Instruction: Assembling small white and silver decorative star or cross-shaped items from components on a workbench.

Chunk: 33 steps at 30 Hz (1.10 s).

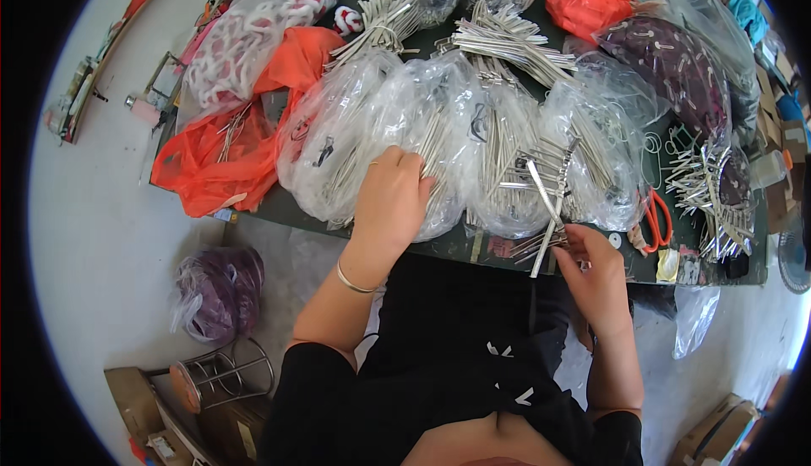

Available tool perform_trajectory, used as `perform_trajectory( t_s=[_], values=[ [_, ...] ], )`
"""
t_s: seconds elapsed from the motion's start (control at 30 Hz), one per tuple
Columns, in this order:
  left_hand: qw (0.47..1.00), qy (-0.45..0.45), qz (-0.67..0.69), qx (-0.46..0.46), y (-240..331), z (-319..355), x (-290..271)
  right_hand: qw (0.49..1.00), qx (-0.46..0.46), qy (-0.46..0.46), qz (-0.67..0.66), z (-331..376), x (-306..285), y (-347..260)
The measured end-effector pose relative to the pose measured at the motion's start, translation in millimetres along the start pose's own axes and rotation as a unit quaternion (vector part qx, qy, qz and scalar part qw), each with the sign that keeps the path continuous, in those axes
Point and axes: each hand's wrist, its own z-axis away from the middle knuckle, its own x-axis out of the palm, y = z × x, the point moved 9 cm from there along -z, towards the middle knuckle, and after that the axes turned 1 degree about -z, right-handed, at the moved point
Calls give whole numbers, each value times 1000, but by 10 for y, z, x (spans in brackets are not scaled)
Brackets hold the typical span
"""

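Note:
My right hand (596,267) is at the table's front edge, thumb and fingers closed on thin silver strips (545,225). Some strips cross and stick up toward the bags, while others fan out to the left of the fingers. Over a clear plastic bag (325,158) is my left hand (393,191), its fingers curled down against the bag and the silver strips (435,141) beside it. The fingertips are hidden, and so is anything between them. Another clear bag (505,208) of silver strips lies between my hands, with a further clear bag (621,196) to its right.
Loose bundles of silver strips (515,43) lie farther back on the dark table (270,206). Orange-handled scissors (657,221) and a tangled strip pile (714,196) are at right. Red plastic bags (224,166) sit at left. A purple bag (221,293) is on the floor.

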Motion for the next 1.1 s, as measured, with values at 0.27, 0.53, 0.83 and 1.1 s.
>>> perform_trajectory(
  t_s=[0.27,0.53,0.83,1.1],
  values=[
    [998,-32,47,-30,-211,24,78,999,-13,19,44,92,-159,-104],
    [918,-28,381,-103,131,154,-146,970,-42,26,-239,48,2,-379],
    [880,-219,420,31,924,374,152,838,127,17,-531,137,210,-134],
    [834,-39,546,-63,751,505,199,797,-24,108,-594,641,-66,114]
  ],
)
